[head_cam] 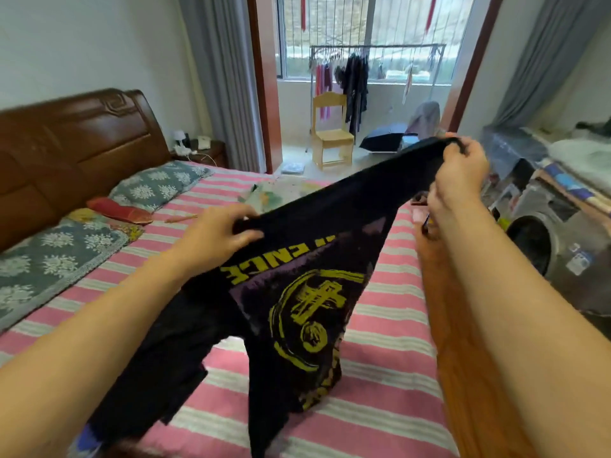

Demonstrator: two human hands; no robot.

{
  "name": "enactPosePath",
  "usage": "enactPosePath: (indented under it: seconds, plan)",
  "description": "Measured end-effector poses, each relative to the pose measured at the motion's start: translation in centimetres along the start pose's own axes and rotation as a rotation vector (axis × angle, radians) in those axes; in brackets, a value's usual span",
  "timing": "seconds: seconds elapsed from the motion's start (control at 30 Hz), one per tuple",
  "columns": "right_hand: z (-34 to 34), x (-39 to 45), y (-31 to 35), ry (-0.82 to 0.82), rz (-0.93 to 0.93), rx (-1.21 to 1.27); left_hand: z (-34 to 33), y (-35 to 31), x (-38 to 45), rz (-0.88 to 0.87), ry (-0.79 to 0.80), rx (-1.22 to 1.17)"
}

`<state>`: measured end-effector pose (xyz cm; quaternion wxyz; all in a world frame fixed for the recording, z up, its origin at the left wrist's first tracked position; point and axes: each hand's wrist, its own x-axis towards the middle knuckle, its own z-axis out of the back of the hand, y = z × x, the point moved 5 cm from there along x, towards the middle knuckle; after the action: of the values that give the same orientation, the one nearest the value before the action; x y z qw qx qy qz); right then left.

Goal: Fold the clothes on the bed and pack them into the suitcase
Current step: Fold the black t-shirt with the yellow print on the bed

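Held above the striped bed [390,375], the black printed T-shirt [297,292] is pinched at its top edge by the left hand [211,233] at 9 o'clock and the right hand [463,173] at 2 o'clock; either grip slipping would let its bunched, twisted body fold crooked.

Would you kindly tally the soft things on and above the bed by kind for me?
Black T-shirts with yellow print, held up by left hand and right hand: 1
Floral blue-grey pillows: 2
Red cloth items by the pillows: 1
Orange garments at the bed's right edge: 1
Total: 5
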<state>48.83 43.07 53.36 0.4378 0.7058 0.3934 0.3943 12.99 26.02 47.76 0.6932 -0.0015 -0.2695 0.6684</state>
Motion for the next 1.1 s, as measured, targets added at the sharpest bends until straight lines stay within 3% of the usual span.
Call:
enactPosePath:
  seconds: [0.03, 0.1, 0.17, 0.23, 0.3, 0.37, 0.5, 0.57, 0.63, 0.73, 0.83, 0.93, 1.0, 1.1]
  plan:
    - [1.2, 0.5, -0.2, -0.045, 0.019, -0.013, -1.6, 1.1, -0.9, 0.014, 0.111, 0.123]
    - [4.2, 1.1, -1.9, -0.129, -0.009, -0.094, -3.6, 5.4, -3.4, 0.254, 0.178, 0.336]
    - [7.6, 0.2, -4.4, -0.167, -0.080, -0.277, -3.9, 9.1, -6.4, 0.587, 0.058, 0.282]
    - [9.9, -2.3, -6.4, -0.103, -0.098, -0.582, -5.3, 8.7, -8.4, 0.742, -0.016, 0.061]
    - [9.9, -6.4, -8.0, 0.086, -0.122, -0.676, -7.2, 5.4, -8.3, 0.734, -0.027, -0.260]
    - [8.2, -11.2, -9.7, 0.353, -0.178, -0.661, -8.4, 2.0, -7.6, 0.689, -0.027, -0.392]
    - [4.2, -21.0, -11.3, 0.981, -0.225, -0.736, -8.8, -6.2, -5.2, 0.415, 0.196, -0.299]
    - [2.8, -24.1, -12.2, 1.176, -0.173, -0.788, -9.3, -9.2, -5.2, 0.296, 0.331, -0.230]
    - [2.3, -24.1, -13.4, 1.124, -0.061, -0.909, -10.0, -10.0, -6.4, 0.277, 0.365, -0.219]
    - [3.7, -22.7, -14.1, 1.058, -0.058, -0.953, -11.7, -8.5, -10.3, 0.405, 0.312, -0.360]
    - [4.9, -22.5, -13.3, 1.147, -0.120, -0.901, -13.8, -6.5, -15.1, 0.611, 0.185, -0.412]
    - [5.0, -21.7, -12.4, 1.029, -0.183, -0.787, -14.7, -5.0, -18.9, 0.809, -0.001, -0.328]
    - [4.9, -21.0, -11.8, 0.930, -0.236, -0.692, -15.2, -3.6, -20.6, 0.854, -0.023, -0.302]
    - [4.8, -20.4, -11.2, 0.912, -0.258, -0.652, -15.7, -2.4, -21.6, 0.870, 0.037, -0.418]
